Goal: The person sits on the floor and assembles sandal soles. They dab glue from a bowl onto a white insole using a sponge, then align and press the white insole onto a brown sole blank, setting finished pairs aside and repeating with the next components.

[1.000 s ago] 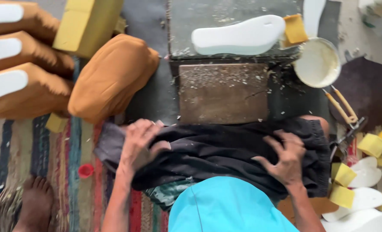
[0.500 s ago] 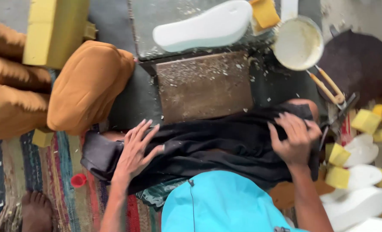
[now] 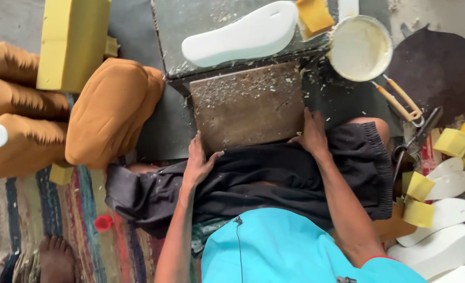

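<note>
Resting on your lap, the wooden cutting board (image 3: 247,105) lies flat, strewn with pale shavings, its far edge against the dark slab (image 3: 217,21) that carries a white foam sole (image 3: 240,35). Your left hand (image 3: 198,162) presses its near-left corner, fingers (image 3: 195,144) released and extended along the edge. Your right hand (image 3: 312,133) lies at the near-right corner, fingers likewise released, gripping nothing. A white bowl (image 3: 361,48) stands beyond the right corner; tan cushions (image 3: 109,107) lie well to the left, scissors (image 3: 416,139) to the right.
</note>
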